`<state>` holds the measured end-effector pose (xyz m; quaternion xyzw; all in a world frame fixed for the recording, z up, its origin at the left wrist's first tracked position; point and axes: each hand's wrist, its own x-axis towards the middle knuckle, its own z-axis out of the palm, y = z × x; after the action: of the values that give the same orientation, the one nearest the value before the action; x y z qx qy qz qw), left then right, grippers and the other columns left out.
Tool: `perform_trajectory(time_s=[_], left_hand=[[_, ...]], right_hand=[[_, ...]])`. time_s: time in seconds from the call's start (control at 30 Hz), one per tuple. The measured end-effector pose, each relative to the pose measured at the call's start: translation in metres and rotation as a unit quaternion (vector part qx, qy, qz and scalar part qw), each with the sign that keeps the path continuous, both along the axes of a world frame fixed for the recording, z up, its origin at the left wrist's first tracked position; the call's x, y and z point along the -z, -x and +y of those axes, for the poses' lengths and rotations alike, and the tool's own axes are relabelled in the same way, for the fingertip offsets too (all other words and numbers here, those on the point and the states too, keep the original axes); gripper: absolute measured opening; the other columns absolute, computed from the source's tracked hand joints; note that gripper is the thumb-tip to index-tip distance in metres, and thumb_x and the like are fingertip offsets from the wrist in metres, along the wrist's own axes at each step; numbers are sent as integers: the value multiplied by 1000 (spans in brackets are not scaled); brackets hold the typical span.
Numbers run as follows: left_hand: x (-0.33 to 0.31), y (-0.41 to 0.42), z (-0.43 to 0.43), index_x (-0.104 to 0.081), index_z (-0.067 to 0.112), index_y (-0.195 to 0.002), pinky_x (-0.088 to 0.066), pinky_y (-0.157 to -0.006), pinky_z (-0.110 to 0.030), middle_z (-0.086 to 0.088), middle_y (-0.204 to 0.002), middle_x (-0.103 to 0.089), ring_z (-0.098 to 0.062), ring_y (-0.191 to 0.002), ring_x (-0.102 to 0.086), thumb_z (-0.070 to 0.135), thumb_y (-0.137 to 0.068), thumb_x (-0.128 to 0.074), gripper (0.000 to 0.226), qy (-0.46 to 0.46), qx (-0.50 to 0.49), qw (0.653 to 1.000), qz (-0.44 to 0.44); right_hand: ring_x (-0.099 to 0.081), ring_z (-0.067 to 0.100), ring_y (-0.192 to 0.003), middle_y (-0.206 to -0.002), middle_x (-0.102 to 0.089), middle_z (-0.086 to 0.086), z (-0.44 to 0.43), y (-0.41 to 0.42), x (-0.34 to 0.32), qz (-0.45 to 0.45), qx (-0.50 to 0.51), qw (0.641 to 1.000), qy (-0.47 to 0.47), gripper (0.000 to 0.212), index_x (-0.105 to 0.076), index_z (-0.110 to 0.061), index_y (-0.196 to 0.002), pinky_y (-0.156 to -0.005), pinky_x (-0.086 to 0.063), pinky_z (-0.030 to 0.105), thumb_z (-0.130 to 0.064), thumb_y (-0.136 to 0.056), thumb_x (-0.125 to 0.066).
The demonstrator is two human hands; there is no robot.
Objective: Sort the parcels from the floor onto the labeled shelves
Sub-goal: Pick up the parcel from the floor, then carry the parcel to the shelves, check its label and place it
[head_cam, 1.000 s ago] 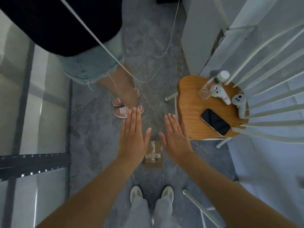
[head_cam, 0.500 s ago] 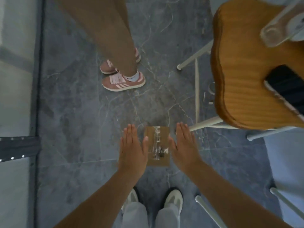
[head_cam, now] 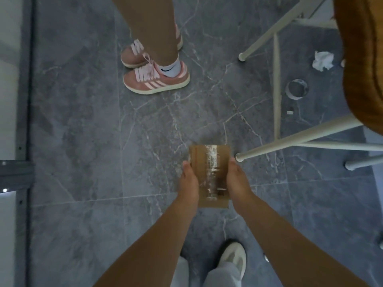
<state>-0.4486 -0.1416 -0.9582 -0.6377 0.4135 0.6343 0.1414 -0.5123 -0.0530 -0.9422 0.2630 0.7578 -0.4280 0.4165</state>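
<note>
Half a second ago both palms hovered flat beside the box; now the fingers wrap its long sides, left hand (head_cam: 189, 181) at the nine o'clock edge, right hand (head_cam: 238, 181) at three o'clock, clasping the taped cardboard parcel (head_cam: 210, 175) between them. It sits low over the grey floor (head_cam: 83, 121); whether it has lifted clear I cannot tell. A chair leg (head_cam: 290, 145) ends just beyond, at two o'clock. The grasp looks made, so lifting toward a shelf likely follows.
</note>
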Motion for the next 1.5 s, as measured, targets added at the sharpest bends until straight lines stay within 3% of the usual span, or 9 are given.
perform_trajectory(time_s=[0.5,0.63,0.77,0.93,1.03,1.17,1.27,1.33,1.5], left_hand=[[-163,-11,-15,-62,14,-137,-48,-109,-44,-11,-134,-66,-31,-121,-63,62,-103,-22,71,-10,-53,999,2],[-229,-4,-35,-62,10,-133,-46,-87,-30,-11,-117,-66,-28,-105,-63,48,-109,-22,60,27,-75,997,21],[-295,-2,-53,-46,7,-150,-37,-112,-39,-18,-153,-48,-35,-140,-47,45,-110,-22,60,103,-80,991,22],[-376,-26,-51,-46,7,-151,-34,-117,-42,-18,-154,-47,-35,-140,-47,46,-109,-26,61,134,-129,982,41],[-431,-42,-49,-45,9,-151,-32,-117,-38,-16,-155,-46,-33,-142,-44,43,-110,-25,57,175,-102,978,57],[-500,-56,-52,-51,16,-149,-34,-109,-30,-11,-152,-52,-27,-140,-48,41,-111,-24,53,241,-53,964,96],[-547,-68,-50,-51,19,-150,-33,-115,-35,-9,-153,-50,-27,-142,-46,45,-110,-25,54,272,-69,952,118],[-579,-81,-45,-51,18,-149,-34,-113,-33,-11,-152,-52,-27,-141,-47,41,-111,-27,51,292,-88,942,143],[-648,-128,-36,-46,24,-152,-33,-110,-28,-6,-154,-50,-24,-142,-46,35,-111,-27,46,364,-107,908,176]], right_hand=[[-51,32,-132,-145,-52,13,-40,-7,-134,-31,5,999,17,65,-47,-13,-145,-114,-38,49,-57,-101,-26],[-47,33,-136,-148,-48,14,-67,13,-214,-33,-47,998,19,66,-45,-10,-147,-116,-35,44,-55,-103,-24],[-47,34,-136,-151,-47,15,-85,20,-283,-32,-76,996,27,62,-42,-10,-148,-115,-35,46,-51,-106,-22],[-41,33,-139,-154,-41,15,-83,6,-376,-75,-53,994,52,62,-34,-7,-152,-114,-31,42,-48,-107,-23],[-53,34,-128,-145,-53,12,-85,-3,-421,-62,-73,992,76,63,-47,-9,-145,-111,-40,45,-54,-103,-34],[-66,26,-94,-119,-68,8,-83,-3,-471,-47,-54,988,140,50,-62,-10,-125,-77,-56,39,-50,-100,-46],[-65,28,-111,-128,-66,9,-83,-5,-519,-18,-51,983,177,48,-55,-15,-139,-87,-55,39,-44,-102,-47],[-63,27,-113,-134,-63,8,-81,-16,-547,-11,-48,978,205,52,-43,-20,-149,-76,-54,37,-41,-102,-48],[-60,24,-94,-98,-65,5,-84,-57,-619,-1,-100,962,255,34,-58,-8,-129,-74,-48,35,-25,-107,-41]])
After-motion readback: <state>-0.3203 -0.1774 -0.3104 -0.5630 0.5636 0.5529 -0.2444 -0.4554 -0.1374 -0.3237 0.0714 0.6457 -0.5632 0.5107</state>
